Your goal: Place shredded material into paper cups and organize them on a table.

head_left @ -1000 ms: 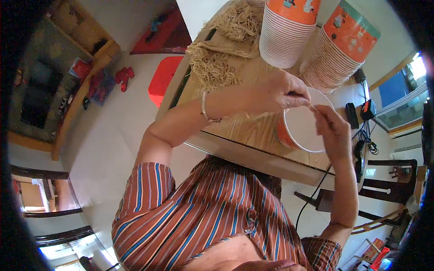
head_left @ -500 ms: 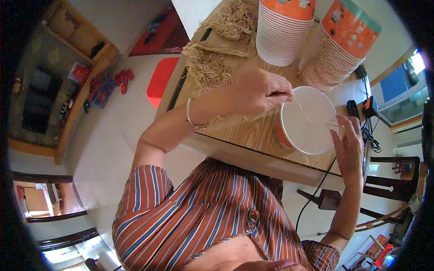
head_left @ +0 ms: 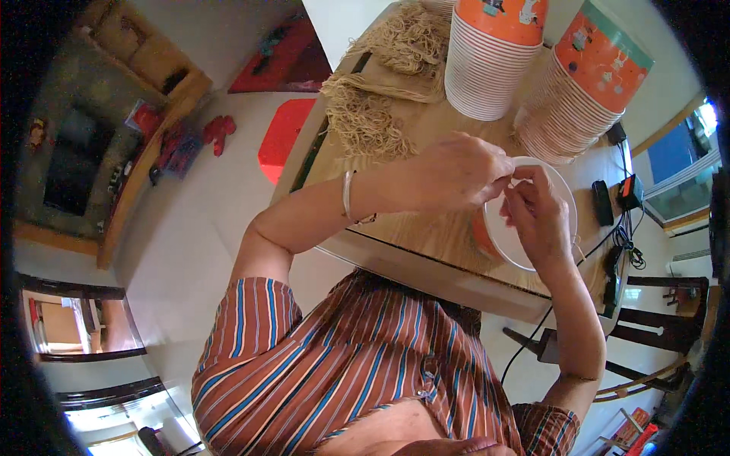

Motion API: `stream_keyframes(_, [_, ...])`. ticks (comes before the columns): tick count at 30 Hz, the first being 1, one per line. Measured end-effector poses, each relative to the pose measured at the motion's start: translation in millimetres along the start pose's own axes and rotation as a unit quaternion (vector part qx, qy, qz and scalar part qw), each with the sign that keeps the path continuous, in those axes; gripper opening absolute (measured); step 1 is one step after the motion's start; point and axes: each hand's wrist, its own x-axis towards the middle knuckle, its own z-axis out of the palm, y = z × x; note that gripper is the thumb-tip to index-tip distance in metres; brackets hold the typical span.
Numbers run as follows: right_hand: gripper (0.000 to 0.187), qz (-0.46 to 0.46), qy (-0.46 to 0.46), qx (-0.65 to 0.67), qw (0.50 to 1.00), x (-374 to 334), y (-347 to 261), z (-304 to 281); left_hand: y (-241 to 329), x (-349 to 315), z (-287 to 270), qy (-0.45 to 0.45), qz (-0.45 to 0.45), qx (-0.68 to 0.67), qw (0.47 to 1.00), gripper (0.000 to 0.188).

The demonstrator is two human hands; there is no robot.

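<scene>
My left hand (head_left: 465, 173) and my right hand (head_left: 538, 216) meet over the far side of a single paper bucket (head_left: 485, 237), which is white inside and orange outside. Fingers of both hands are pinched together, fingertip to fingertip. A thin pale string (head_left: 578, 245) shows at the bucket's right rim, beside my right hand; the rest of it is mostly hidden by my fingers. The bucket stands near the table's front edge with its mouth tilted toward me. Beyond my left forearm lies a bundle of tan string (head_left: 365, 120).
Two tall stacks of nested paper buckets, one orange (head_left: 494, 72) and one orange and green (head_left: 582, 83), stand at the back of the wooden table (head_left: 411, 220). Another tan bundle (head_left: 414, 38) lies behind. Black adapters (head_left: 630, 191) and cables sit at the right edge; a red stool (head_left: 285, 140) stands left.
My right hand has moved left from the bucket's right rim to meet my left hand. The string stretched between them is now mostly out of sight. The whole view has shifted slightly.
</scene>
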Motion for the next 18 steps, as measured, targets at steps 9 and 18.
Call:
stream_keyframes(9, [0.005,-0.103,0.073,-0.123,0.984,-3.8,3.1,2.1,-19.3,-0.4,3.6,-0.027,-0.032,-0.141,0.989,0.018])
stream_keyframes(18, [0.011,0.029,0.102,0.072,0.992,-12.6,6.5,-5.6,-31.9,-8.8,-2.4,0.023,-0.216,-0.280,0.935,0.026])
